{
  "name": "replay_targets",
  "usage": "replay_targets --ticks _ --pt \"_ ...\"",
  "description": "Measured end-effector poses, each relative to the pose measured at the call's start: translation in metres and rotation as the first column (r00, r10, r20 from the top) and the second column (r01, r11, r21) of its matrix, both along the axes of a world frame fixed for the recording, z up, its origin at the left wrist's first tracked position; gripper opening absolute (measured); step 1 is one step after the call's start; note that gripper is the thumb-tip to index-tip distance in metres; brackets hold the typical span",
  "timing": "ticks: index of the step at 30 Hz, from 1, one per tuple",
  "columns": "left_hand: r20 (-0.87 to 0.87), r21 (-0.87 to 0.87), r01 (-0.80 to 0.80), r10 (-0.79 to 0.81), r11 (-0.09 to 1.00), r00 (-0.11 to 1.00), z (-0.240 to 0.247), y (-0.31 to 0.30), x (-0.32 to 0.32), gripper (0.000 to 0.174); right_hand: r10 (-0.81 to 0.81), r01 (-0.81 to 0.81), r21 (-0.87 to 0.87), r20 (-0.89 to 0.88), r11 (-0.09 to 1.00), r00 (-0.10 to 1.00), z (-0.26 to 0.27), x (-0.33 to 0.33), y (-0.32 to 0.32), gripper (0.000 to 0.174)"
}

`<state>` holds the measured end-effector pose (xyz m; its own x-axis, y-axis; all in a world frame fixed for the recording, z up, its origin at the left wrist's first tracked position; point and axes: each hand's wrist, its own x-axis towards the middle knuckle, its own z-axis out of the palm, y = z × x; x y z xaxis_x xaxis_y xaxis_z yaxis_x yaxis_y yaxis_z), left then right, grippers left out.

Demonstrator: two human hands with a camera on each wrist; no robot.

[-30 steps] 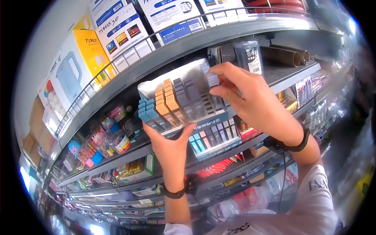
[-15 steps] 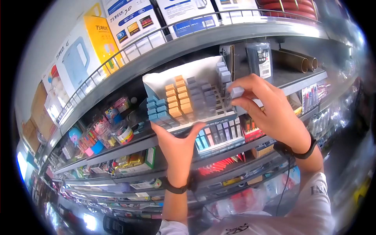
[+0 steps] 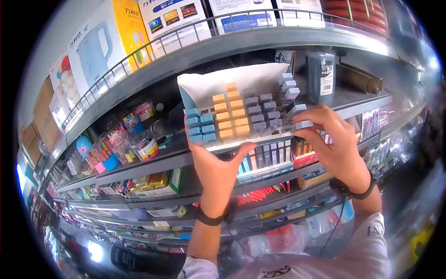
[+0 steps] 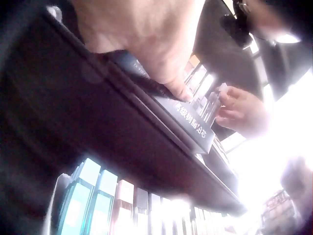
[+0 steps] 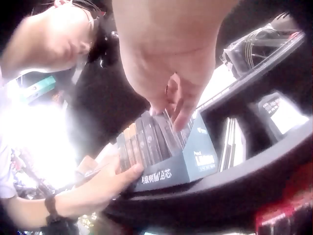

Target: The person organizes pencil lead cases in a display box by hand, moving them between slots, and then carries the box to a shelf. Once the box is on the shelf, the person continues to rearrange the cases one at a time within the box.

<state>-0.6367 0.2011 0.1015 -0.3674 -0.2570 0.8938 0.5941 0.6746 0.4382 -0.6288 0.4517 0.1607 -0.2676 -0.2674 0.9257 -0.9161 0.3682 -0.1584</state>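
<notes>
A display box (image 3: 251, 75) of pencil lead tubes, white inside and dark blue outside, tilts at the shelf edge. Rows of tubes have blue (image 3: 200, 125), orange (image 3: 231, 111), dark grey (image 3: 263, 111) and lavender (image 3: 289, 84) caps. My left hand (image 3: 214, 173) grips the box at its front left corner, thumb along the front panel. Between thumb and fingers, my right hand (image 3: 333, 142) pinches a lavender-capped pencil lead tube (image 3: 304, 124) at the box's front right corner. The right wrist view shows those fingers over the tubes, beside the box's printed side (image 5: 201, 149).
Below stands a second box of tubes (image 4: 93, 191). A dark bottle-shaped pack (image 3: 321, 76) and cardboard tubes (image 3: 355, 79) are on the shelf to the right. Kettle boxes (image 3: 174, 25) stand above behind a wire rail (image 3: 160, 45). Jars (image 3: 144, 144) sit at the left.
The pinched tube has moved down and toward the front of the lavender column, where more lavender caps now show. The box appears farther right in view, with the left hand still on it.
</notes>
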Motion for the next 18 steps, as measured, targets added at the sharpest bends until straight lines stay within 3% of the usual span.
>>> replay_targets --ticks 5,6,7,8,10,12,16,18 --pt "0.091 -0.052 -0.075 0.08 0.996 0.993 0.006 -0.005 0.001 0.118 0.032 -0.024 -0.166 0.046 0.986 0.998 -0.018 -0.016 -0.003 0.036" --pt "0.111 -0.029 -0.032 0.035 0.999 0.993 0.009 -0.004 0.003 0.124 0.075 -0.072 -0.197 0.007 0.978 0.997 -0.021 -0.022 -0.005 0.038" --pt "0.13 -0.004 0.009 -0.009 1.0 0.992 0.011 -0.003 0.005 0.13 -0.011 0.004 -0.136 -0.05 0.991 0.999 -0.024 -0.025 -0.002 0.043" --pt "0.059 -0.02 0.038 -0.037 0.999 0.998 0.013 -0.003 0.004 0.129 0.061 -0.06 -0.205 0.0 0.977 0.998 -0.029 -0.032 0.0 0.047" --pt "-0.086 -0.074 0.094 -0.1 0.993 0.991 0.02 -0.003 0.003 0.126 0.117 -0.116 -0.186 -0.002 0.976 0.993 -0.029 -0.04 0.004 0.048" --pt "-0.003 -0.094 0.063 -0.064 0.994 0.998 0.024 -0.004 0.008 0.122 0.084 -0.075 -0.253 0.026 0.965 0.996 -0.027 -0.043 0.002 0.047" --pt "-0.007 -0.087 0.054 -0.055 0.995 0.998 0.027 -0.008 0.013 0.124 0.087 -0.057 -0.251 0.113 0.966 0.99 -0.022 -0.046 0.004 0.045" --pt "-0.044 -0.103 0.021 -0.025 0.994 0.999 0.026 -0.004 0.011 0.124 0.031 -0.016 -0.234 0.059 0.972 0.998 -0.024 -0.045 0.0 0.043"
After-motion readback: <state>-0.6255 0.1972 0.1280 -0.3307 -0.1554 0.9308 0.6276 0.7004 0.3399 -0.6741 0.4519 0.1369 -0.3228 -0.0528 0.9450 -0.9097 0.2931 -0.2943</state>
